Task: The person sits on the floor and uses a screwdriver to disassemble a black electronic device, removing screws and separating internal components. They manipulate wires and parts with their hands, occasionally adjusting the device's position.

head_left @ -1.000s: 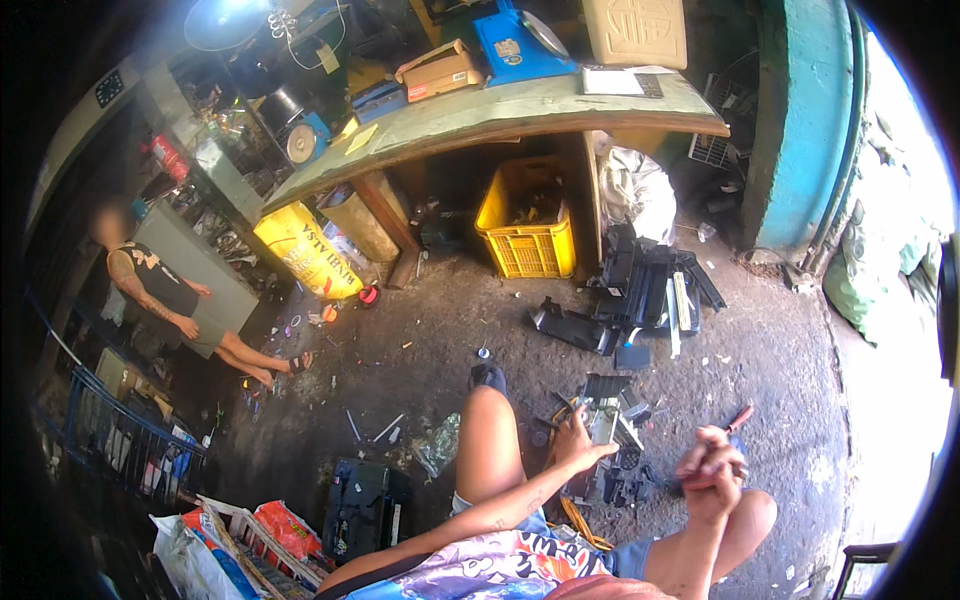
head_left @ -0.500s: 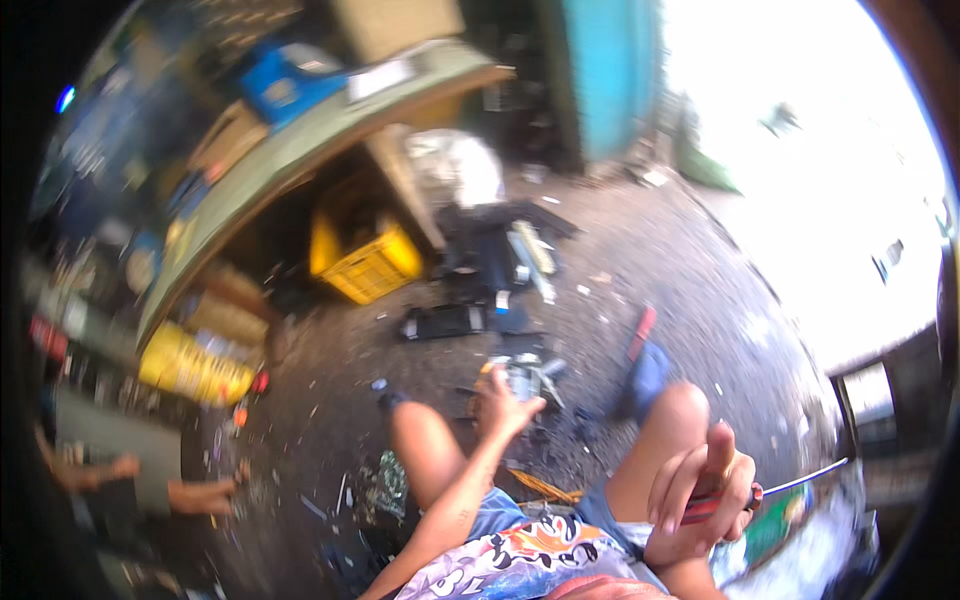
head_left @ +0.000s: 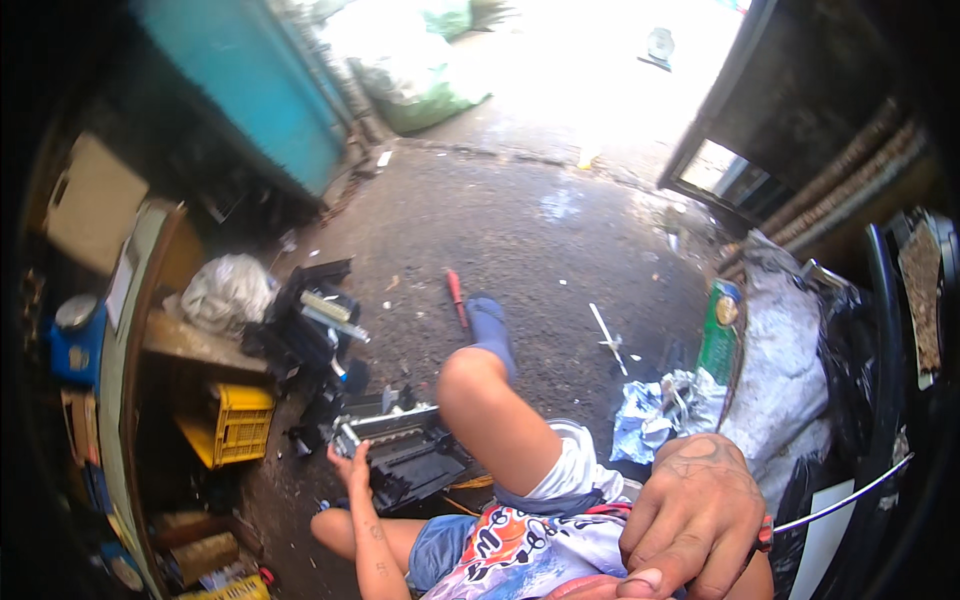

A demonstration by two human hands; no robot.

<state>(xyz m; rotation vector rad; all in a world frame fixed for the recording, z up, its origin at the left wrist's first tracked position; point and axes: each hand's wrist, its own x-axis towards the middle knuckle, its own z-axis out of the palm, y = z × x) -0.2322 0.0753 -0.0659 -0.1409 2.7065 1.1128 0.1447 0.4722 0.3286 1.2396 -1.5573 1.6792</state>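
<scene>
My left hand (head_left: 350, 464) grips the left end of a black frame with metal rails (head_left: 420, 462), which looks like a piece of a taken-apart machine. It lies tilted on the floor between my legs, partly behind my raised knee. Close to the camera at lower right, my right hand (head_left: 695, 510) is closed around a screwdriver (head_left: 835, 507). Its long thin metal shaft points right, and only a bit of red and black handle shows past the fingers. The screwdriver touches nothing that I can see.
Beyond my foot lies a red-handled tool (head_left: 456, 295). Black scrap parts (head_left: 300, 325) are heaped at left, beside a yellow crate (head_left: 243, 425) under a bench. To the right are crumpled foil (head_left: 650, 410), a green package (head_left: 718, 330) and a large whitish sack (head_left: 785, 340).
The view has swung right. My left hand still holds the machine part, which now shows as a longer black frame. My right hand has turned its back upward, still around the screwdriver.
</scene>
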